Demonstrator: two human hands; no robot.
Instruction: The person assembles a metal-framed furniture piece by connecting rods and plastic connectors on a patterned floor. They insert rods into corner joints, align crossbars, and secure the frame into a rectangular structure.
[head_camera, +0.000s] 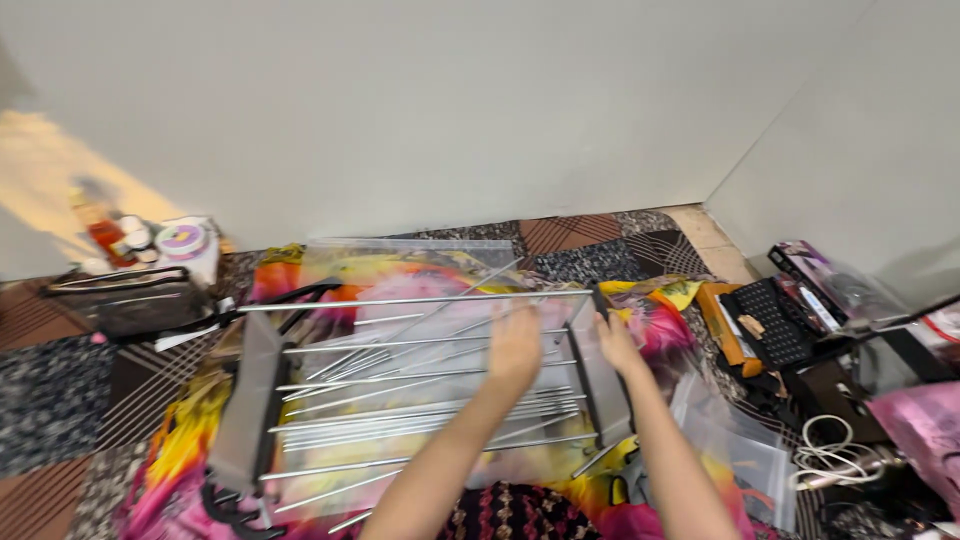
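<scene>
Two hands over one metal rod rack (400, 400), left hand (515, 345) flat with fingers spread on its rods, right hand (615, 340) curled around the dark side bar, rack lying on one bright floral cloth (190, 440) on the floor, one clear plastic bag (740, 450) just to its right.

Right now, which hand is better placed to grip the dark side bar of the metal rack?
The right hand: its fingers already lie at the rack's dark right side bar. The left hand rests on the rods, further inward.
</scene>
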